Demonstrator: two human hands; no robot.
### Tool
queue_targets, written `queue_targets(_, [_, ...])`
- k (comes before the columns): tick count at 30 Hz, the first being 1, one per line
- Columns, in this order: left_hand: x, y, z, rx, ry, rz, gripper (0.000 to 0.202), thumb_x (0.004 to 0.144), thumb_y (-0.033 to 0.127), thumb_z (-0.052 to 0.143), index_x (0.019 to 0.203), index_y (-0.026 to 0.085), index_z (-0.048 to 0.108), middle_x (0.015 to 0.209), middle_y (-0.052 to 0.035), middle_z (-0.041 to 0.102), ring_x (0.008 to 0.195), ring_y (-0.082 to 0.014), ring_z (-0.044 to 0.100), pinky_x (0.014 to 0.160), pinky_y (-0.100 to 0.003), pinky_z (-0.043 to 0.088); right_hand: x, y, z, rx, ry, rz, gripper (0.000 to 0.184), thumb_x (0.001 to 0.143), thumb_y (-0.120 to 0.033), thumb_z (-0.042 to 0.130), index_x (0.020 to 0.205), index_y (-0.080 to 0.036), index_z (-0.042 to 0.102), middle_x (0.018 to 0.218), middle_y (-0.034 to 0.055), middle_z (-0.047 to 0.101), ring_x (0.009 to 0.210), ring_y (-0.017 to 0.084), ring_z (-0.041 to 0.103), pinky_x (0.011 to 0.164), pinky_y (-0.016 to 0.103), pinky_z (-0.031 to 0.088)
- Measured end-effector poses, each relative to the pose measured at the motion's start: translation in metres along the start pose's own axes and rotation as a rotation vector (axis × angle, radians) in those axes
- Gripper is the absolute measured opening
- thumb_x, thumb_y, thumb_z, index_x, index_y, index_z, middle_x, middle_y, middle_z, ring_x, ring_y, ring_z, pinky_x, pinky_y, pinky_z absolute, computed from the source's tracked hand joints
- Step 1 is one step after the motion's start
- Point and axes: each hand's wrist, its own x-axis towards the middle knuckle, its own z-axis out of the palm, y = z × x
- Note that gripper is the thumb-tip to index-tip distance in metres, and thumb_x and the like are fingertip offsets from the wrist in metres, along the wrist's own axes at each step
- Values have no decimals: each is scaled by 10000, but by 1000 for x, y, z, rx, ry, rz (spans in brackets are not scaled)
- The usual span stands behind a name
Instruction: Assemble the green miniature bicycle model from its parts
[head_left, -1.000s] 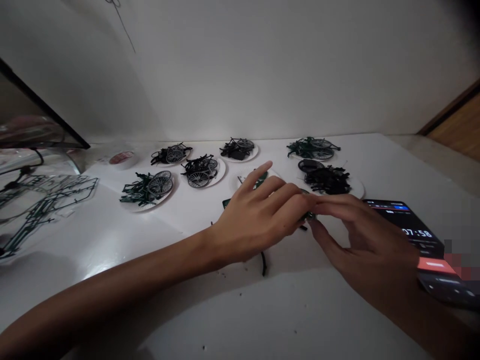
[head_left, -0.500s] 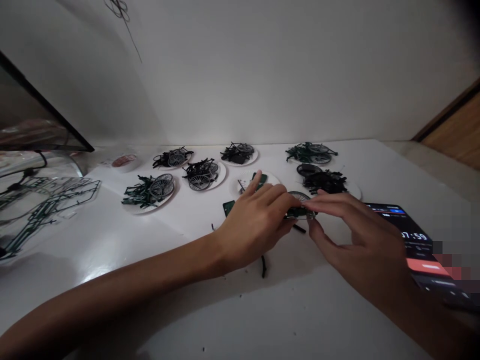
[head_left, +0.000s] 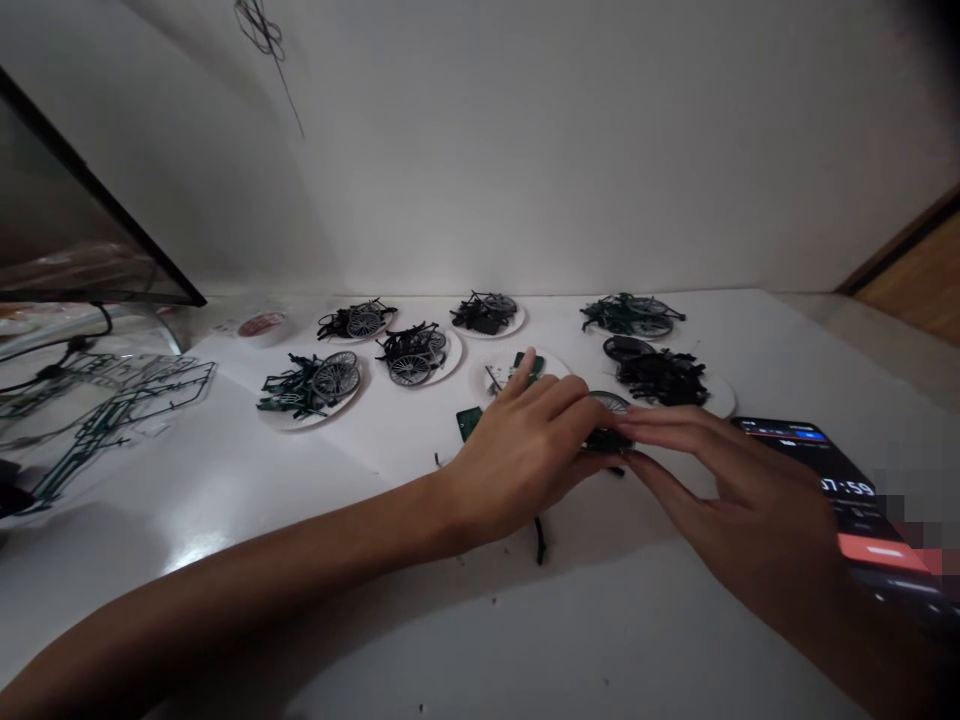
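Over the table, my left hand pinches a small dark model bicycle part, its index finger stretched out toward a plate behind. My right hand has thumb and fingertips closed on the right end of the same part. A spoked wheel shows just behind the fingers; whether it is joined to the part I cannot tell. Fingers hide much of the part. A green flat piece lies left of my left hand, and a curved black piece lies below it.
Several paper plates with model bicycle pieces stand toward the wall, such as a green pile and a black pile. Green plastic part frames lie left, below a dark screen. A lit phone lies right.
The whole view has shifted slightly, so things appear a little lower and further right. My right fingertips have closed nearer together on the part; both hands stay on it.
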Motion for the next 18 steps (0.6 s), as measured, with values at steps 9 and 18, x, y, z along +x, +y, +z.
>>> queue_targets(9, [2, -5, -2, -30, -13, 60, 225, 1054, 312, 507, 1084, 120, 621, 969, -47, 688, 903, -147, 662, 1245, -567, 319, -2, 0, -2, -7, 4, 26, 301, 875, -117, 734, 1138, -262, 705, 1093, 16, 754, 969, 192, 719, 888, 344, 581])
queue_targets(18, [2, -9, -2, 3, -63, 82, 194, 1046, 294, 532, 1137, 133, 592, 1058, -55, 694, 1018, -169, 655, 1267, -548, 275, 1, 3, 0, -15, -8, 22, 287, 881, -113, 712, 1130, -253, 682, 1101, 18, 743, 1003, 182, 711, 914, 330, 565])
